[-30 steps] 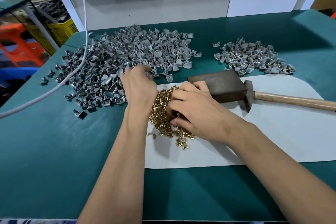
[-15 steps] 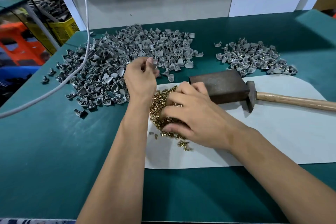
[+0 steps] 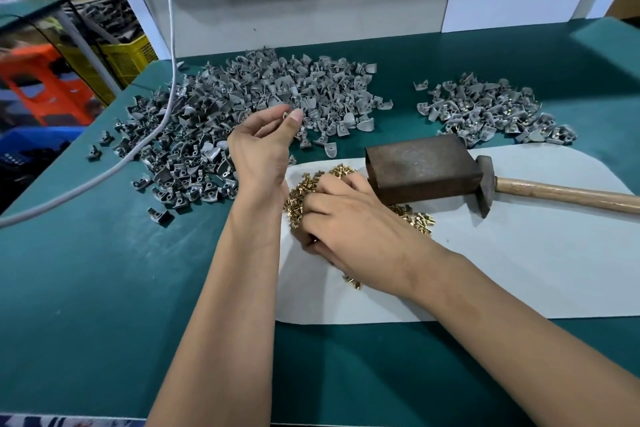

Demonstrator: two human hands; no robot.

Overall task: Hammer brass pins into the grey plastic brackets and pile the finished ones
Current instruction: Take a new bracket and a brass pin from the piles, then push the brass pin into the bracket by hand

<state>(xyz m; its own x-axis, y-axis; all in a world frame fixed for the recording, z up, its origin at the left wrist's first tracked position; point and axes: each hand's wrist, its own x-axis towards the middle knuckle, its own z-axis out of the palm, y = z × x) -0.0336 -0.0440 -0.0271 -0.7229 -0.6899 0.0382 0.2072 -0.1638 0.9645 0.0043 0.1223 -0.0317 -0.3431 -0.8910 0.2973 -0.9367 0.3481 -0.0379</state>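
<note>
Two hands are at work here, the left hand (image 3: 258,146) and the right hand (image 3: 349,229). There are two heaps of grey brackets: a big heap (image 3: 242,104), far too many to count, and a smaller heap (image 3: 491,113). One scatter of brass pins (image 3: 304,185), also beyond counting. One metal block (image 3: 420,166), one hammer (image 3: 519,189), one white sheet (image 3: 519,253), one hanging cord (image 3: 169,45).

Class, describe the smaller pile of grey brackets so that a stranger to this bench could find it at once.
Start at the metal block on the white sheet, with the hammer beside it. Just beyond them, on the green mat, lies the smaller bracket pile. Unlike the larger pile to its left, brass glints among its brackets.
</note>
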